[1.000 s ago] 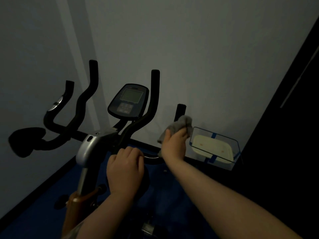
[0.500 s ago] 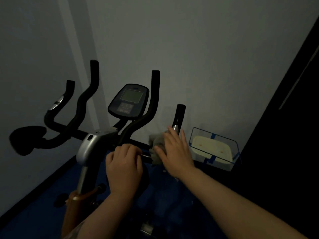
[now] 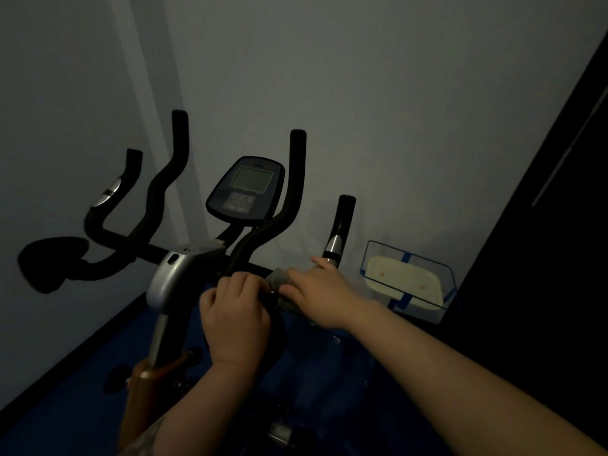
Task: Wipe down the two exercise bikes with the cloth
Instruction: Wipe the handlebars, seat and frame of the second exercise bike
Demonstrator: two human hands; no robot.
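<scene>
Cloth (image 3: 282,287) mostly hidden under right hand (image 3: 320,292).

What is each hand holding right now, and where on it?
The right hand presses the grey cloth around the handlebar, covering the cloth's right side. The left hand grips the handlebar beside it.
</scene>
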